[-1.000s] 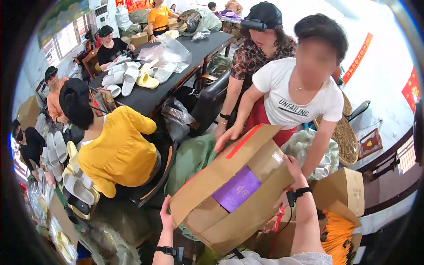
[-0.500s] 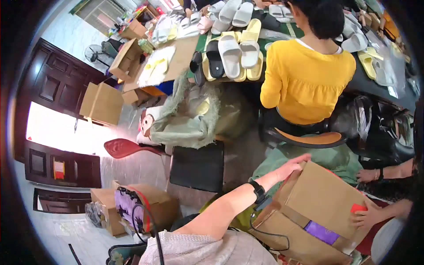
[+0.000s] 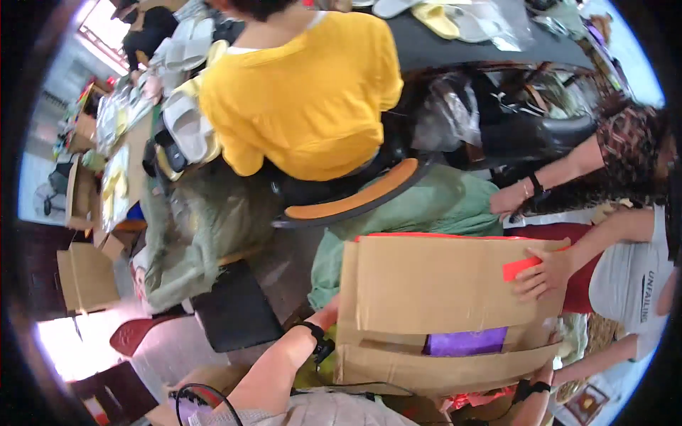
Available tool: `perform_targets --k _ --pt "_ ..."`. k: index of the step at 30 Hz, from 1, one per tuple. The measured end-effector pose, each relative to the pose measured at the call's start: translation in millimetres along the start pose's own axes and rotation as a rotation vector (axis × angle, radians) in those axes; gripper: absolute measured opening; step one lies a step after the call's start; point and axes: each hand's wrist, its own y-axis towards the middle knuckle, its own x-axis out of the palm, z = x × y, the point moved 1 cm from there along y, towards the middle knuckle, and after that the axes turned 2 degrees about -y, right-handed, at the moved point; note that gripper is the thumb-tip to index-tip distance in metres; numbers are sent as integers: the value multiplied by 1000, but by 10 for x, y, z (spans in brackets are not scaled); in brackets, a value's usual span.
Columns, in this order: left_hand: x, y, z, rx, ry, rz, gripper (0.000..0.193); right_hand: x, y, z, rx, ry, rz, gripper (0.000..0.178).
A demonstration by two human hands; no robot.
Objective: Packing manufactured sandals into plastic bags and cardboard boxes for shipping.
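A brown cardboard box [image 3: 433,284] with partly raised flaps lies in front of me. Something purple [image 3: 465,342] shows in the gap between its flaps. My left hand [image 3: 328,314] grips the box's left side, its fingers hidden behind the cardboard. At the box's lower right corner, my right hand [image 3: 544,373] holds the right side; its fingers are mostly hidden. Another person's hand [image 3: 543,273] lies on the top flap beside a flat red piece [image 3: 521,268]. That person's other forearm [image 3: 597,360] reaches toward the same right corner.
Just beyond the box sits a person in a yellow top [image 3: 305,92] on a chair [image 3: 355,195]. A green sack [image 3: 412,206] lies between, touched by a co-worker's hand [image 3: 510,199]. A black stool [image 3: 236,305] stands left; slippers [image 3: 186,124] cover the table.
My view has swung right. The box has turned so its long edges run nearly level, and my left hand has gone from its far corner to its left side. My right hand now shows.
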Motion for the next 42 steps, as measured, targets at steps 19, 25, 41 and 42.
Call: perform_targets --k 19,25,41,42 --pt "161 -231 426 70 -117 -98 72 1947 -602 668 203 126 -53 50" --pt "-13 -808 853 81 -176 -112 72 4891 -1276 1096 304 146 -62 49" --pt "-271 -2177 1601 217 741 174 101 693 -1280 1645 127 -158 260 50" --pt "-133 -2233 1744 89 949 298 108 654 -1227 1601 -87 -358 224 62"
